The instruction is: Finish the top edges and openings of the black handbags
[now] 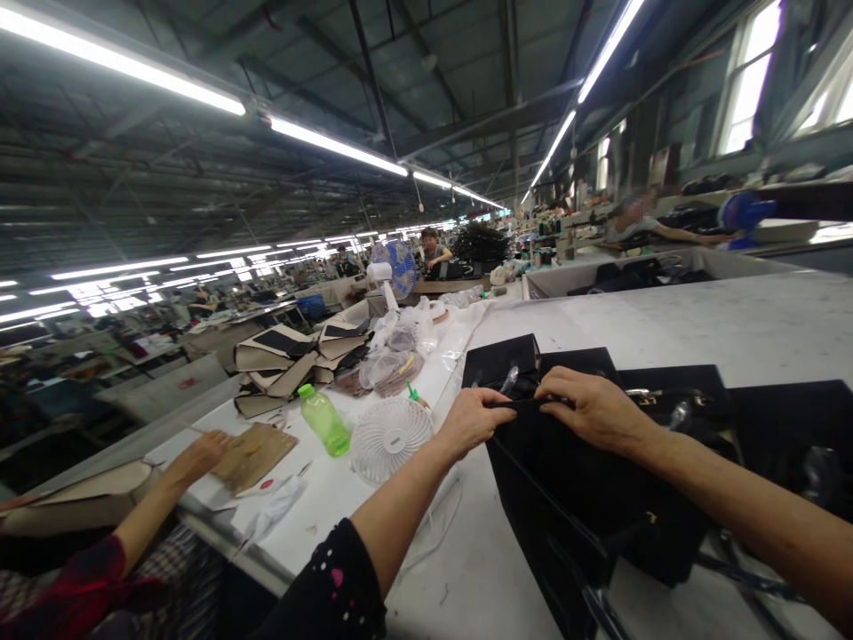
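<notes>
A black handbag [560, 480] stands on the white table right in front of me. My left hand [474, 418] pinches the near left end of its top edge between thumb and fingers. Close beside it, my right hand [590, 404] is closed on the same edge, a short gap away. Several more black bags stand in a row behind and to the right, one of them [673, 387] with gold-coloured fittings. A clear plastic wrap [510, 380] shows just behind my fingers. The lower part of the held bag is dark and its details are hard to make out.
Left of my arm are a small white fan [391, 440], a green bottle [324, 420] and plastic bags [406, 342]. A co-worker's hand [208, 452] reaches over a brown board [257, 455]. Beige-and-black bag pieces [276, 356] are piled farther back, near a blue fan [400, 269].
</notes>
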{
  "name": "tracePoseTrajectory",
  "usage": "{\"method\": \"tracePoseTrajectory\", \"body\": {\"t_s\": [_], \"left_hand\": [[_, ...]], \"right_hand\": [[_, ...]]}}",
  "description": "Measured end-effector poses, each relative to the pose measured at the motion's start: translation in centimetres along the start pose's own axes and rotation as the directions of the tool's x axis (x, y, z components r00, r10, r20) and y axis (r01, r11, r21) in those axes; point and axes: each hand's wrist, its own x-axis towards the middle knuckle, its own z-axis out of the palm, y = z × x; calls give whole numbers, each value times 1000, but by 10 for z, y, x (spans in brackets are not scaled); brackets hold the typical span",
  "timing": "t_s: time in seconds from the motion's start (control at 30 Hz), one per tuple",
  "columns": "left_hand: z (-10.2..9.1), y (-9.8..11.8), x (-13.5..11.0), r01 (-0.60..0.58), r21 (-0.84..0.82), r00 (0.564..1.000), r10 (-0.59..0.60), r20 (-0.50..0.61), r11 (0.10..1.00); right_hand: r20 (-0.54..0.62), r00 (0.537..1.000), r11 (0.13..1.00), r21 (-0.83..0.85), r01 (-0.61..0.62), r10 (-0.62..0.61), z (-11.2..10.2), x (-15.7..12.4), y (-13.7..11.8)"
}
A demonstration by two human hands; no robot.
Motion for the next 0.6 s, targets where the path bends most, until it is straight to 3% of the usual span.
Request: {"method": "tracePoseTrajectory", "body": {"t_s": [0.33,0.47,0.6], "left_hand": [[6,5,2,-8,96,996,16,-88,995],[9,8,4,-14,150,993,32,-118,989],[10,10,6,-22,193,991,46,-122,981]], "right_hand": [[-89,979,958,-240,157,-182,10,-12,-3],[-91,977,957,-236,167,-193,11,-12,-2],[-158,980,979,-183,95,-124,11,-11,4]]}}
